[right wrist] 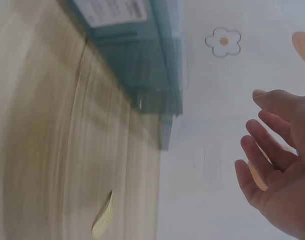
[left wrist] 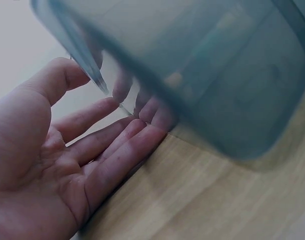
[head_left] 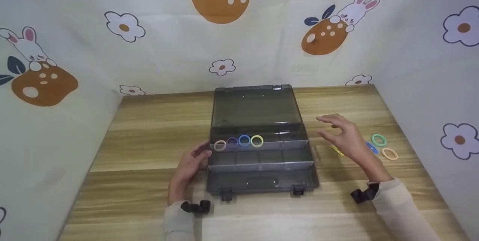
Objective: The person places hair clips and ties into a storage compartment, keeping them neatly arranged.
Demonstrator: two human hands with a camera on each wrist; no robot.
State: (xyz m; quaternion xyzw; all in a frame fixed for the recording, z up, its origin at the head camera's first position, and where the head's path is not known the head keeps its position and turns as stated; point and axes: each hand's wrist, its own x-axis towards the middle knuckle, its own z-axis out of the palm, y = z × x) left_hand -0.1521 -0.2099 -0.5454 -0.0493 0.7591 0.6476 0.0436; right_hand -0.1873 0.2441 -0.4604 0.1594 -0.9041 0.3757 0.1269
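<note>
A translucent dark grey plastic box (head_left: pixel 262 179) lies open on the table, its lid (head_left: pixel 256 108) laid back. Along one of its inner dividers several small rings stand in a row: a pink ring (head_left: pixel 215 146), a purple ring (head_left: pixel 228 144), a blue ring (head_left: pixel 240 142) and a yellow ring (head_left: pixel 252 143). My left hand (head_left: pixel 191 166) is at the box's left side, its fairly straight fingers (left wrist: pixel 125 155) touching the wall and the thumb near the rim. To the box's right, my right hand (head_left: pixel 348 140) hovers with fingers spread and nothing between them.
Right of the box, partly behind my right hand, lie a yellow piece (head_left: pixel 338 150), a blue piece (head_left: pixel 371 147), a green ring (head_left: pixel 378 134) and a peach ring (head_left: pixel 390 159). A patterned cloth (head_left: pixel 258 50) surrounds the wooden table (head_left: pixel 149 132).
</note>
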